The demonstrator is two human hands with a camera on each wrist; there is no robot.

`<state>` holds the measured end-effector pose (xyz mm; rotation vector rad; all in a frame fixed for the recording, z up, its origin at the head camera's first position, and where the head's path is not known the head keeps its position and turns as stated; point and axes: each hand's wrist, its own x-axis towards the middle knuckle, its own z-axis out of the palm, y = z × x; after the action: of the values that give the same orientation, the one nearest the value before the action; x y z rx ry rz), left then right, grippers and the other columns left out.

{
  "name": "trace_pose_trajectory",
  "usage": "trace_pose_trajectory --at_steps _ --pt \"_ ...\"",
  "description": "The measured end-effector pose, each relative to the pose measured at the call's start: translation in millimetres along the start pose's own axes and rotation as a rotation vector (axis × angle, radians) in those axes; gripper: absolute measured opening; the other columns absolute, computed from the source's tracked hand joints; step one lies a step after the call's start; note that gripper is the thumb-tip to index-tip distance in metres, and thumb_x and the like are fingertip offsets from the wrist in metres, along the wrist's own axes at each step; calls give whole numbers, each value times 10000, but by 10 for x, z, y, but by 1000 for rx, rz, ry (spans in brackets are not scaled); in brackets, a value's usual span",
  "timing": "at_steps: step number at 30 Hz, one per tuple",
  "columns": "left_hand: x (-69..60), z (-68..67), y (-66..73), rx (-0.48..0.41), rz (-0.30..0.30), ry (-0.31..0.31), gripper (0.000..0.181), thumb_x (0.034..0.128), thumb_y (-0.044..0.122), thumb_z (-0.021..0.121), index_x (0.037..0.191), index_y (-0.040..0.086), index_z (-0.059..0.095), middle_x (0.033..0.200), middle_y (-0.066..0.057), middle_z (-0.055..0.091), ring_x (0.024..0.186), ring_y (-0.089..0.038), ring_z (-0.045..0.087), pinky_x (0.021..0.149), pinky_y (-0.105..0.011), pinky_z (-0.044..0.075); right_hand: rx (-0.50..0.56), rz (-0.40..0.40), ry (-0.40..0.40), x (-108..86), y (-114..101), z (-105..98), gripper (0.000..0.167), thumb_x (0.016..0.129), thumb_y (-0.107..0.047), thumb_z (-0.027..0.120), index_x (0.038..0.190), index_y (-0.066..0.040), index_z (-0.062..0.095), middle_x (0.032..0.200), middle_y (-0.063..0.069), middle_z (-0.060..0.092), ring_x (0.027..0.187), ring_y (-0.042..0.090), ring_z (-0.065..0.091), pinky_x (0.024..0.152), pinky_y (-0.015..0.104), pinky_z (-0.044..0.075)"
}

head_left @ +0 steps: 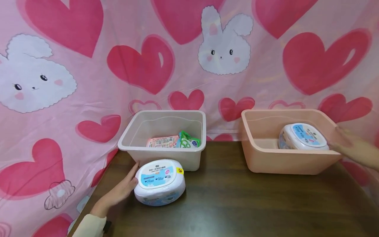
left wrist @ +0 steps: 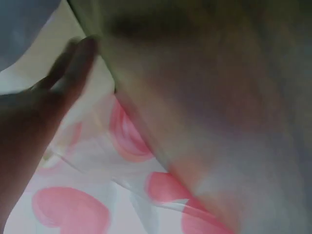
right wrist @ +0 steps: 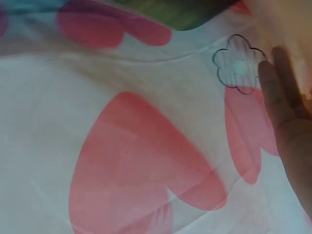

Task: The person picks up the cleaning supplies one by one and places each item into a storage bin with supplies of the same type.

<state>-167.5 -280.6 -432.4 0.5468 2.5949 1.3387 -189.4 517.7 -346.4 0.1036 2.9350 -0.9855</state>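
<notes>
In the head view a white lidded plastic tub [head_left: 160, 182] with a blue-and-white label stands on the table, in front of the pale grey bin. My left hand [head_left: 122, 187] is at its left side, fingers stretched toward the bin, thumb by the lid's edge. A similar white tub [head_left: 306, 135] lies tilted inside the peach bin [head_left: 284, 163]. My right hand [head_left: 350, 144], blurred, is at that bin's right wall; whether it touches is hard to tell. The right wrist view shows straight fingers [right wrist: 275, 97]; the left wrist view is blurred, with extended fingers [left wrist: 78, 63].
The pale grey bin [head_left: 165, 153] holds a pink printed packet [head_left: 162, 141] and a green packet [head_left: 188, 141]. Both bins stand at the back of the dark wooden table [head_left: 225, 204], against a pink curtain [head_left: 183, 75] printed with hearts and rabbits.
</notes>
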Motion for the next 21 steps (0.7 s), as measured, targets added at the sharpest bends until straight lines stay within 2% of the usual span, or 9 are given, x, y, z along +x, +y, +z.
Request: trace_pose_trajectory --at_steps 2,4,7,10,13,16,19,21 --pt "-36 41 -2 21 65 34 873 1011 572 464 1637 128 47 1644 -239 148 1416 -527 283 1038 -676 367 -111 -49 -11 10 10 -17 914 1023 -530 466 1566 -225 -204 1595 194 -268 1424 521 -215 977 811 -107" --pt "-61 78 13 35 139 73 908 969 642 492 1642 179 93 1633 -204 228 1378 -469 379 1010 -545 470 -205 -109 -18 22 20 -24 942 1033 -505 436 1531 -66 -233 1546 316 -268 1394 583 -205 1008 793 -104" --pt "-98 136 77 21 210 92 989 901 717 530 1644 226 100 1617 -154 293 1396 -314 402 1032 -330 437 -212 -133 6 -1 16 4 967 1028 -478 465 1523 -4 -218 1545 337 -251 1398 578 -205 1033 761 -126" --pt "-150 215 151 -37 248 69 1114 832 750 586 1643 219 39 1612 -170 279 1422 -186 353 1073 -237 342 -219 -132 11 -9 9 22 991 1017 -483 484 1522 -13 -228 1547 325 -266 1399 566 -222 1032 754 -141" --pt "-230 292 229 -28 279 78 1232 764 777 624 1638 175 -2 1600 -201 257 1404 -155 340 1085 -199 298 -238 -111 6 -10 -33 39 1027 1001 -518 498 1520 -25 -240 1542 316 -282 1398 565 -226 1025 764 -135" --pt "-323 336 341 115 266 140 1282 722 721 749 1639 171 41 1590 -168 283 1384 -220 357 1088 -194 290 -234 -76 -10 -22 -97 68 1050 988 -551 505 1520 -64 -259 1536 302 -304 1392 567 -236 1000 783 -134" --pt "-413 396 464 291 231 206 1291 672 585 886 1636 210 113 1564 -131 328 1311 -256 437 1034 -328 443 -172 -21 -39 -51 -134 98 1055 969 -597 517 1522 -196 -287 1532 224 -364 1371 560 -287 942 810 -152" --pt "-460 458 524 385 195 223 1329 618 526 937 1631 222 133 1564 -108 315 1245 -265 490 921 -425 534 -134 4 -49 -63 -140 122 1042 960 -626 512 1508 -274 -301 1529 167 -391 1357 552 -319 908 821 -164"
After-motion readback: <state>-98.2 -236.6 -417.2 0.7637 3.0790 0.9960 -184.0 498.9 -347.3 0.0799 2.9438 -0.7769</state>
